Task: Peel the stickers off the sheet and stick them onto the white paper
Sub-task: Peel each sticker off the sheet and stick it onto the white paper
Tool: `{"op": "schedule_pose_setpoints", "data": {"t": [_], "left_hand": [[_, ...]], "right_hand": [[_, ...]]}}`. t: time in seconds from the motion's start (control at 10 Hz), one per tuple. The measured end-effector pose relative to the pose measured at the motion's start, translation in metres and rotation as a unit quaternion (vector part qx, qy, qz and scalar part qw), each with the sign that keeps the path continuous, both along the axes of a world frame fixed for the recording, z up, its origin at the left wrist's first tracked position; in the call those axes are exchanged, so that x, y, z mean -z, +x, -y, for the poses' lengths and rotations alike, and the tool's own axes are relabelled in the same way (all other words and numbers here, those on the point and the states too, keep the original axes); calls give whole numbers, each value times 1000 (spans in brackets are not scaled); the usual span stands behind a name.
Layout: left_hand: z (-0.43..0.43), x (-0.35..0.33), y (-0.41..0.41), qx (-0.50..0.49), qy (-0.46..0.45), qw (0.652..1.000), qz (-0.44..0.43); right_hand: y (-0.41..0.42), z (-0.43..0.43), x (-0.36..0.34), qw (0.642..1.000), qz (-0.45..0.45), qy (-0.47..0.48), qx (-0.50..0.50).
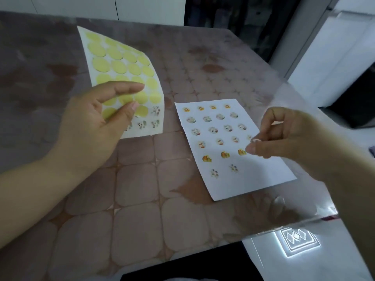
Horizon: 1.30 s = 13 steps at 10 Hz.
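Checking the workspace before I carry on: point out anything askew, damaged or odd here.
Nothing is damaged or spilled. The yellow-backed sticker sheet curls up off the patterned table where the left hand lifts it. The white paper with stuck-on stickers lies flat but angled, its last row unfinished.

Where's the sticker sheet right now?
In the head view the sticker sheet is on the left, lifted and curling in the left hand, left of the white paper lying flat on the table.
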<state>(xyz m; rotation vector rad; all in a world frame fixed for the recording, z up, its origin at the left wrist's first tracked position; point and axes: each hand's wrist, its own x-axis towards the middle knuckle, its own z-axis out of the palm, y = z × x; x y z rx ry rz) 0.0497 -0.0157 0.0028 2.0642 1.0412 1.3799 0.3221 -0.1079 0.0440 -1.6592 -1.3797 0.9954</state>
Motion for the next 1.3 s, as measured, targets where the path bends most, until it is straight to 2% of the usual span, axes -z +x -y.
{"op": "schedule_pose_setpoints", "data": {"t": [0.1,0.3,0.4,0.8,1.0,1.1,1.2,1.3], "left_hand": [[0,2,1,3,-5,1000,-3],[-6,6,-2,16,2,1000,-6],[-8,7,0,18,9,1000,-9],[-14,12,-2,-9,-10,1000,-5],[-17,15,-2,-10,-16,1000,-1],[-17,16,-2,-12,-13,1000,-7],[-19,17,-2,-15,-10,1000,-12],[-18,17,-4,-12,-12,1000,-17]], "right_hand": [[8,9,-2,998,36,-44,-13],[15,15,1,991,125,-52,1],[15,17,1,991,122,-49,-8],[8,25,-1,970,237,48,23],[7,27,-1,970,231,67,-37],[11,23,6,977,206,22,-40],[14,21,15,992,120,-18,-38],[15,20,19,996,81,-29,-30]]}}
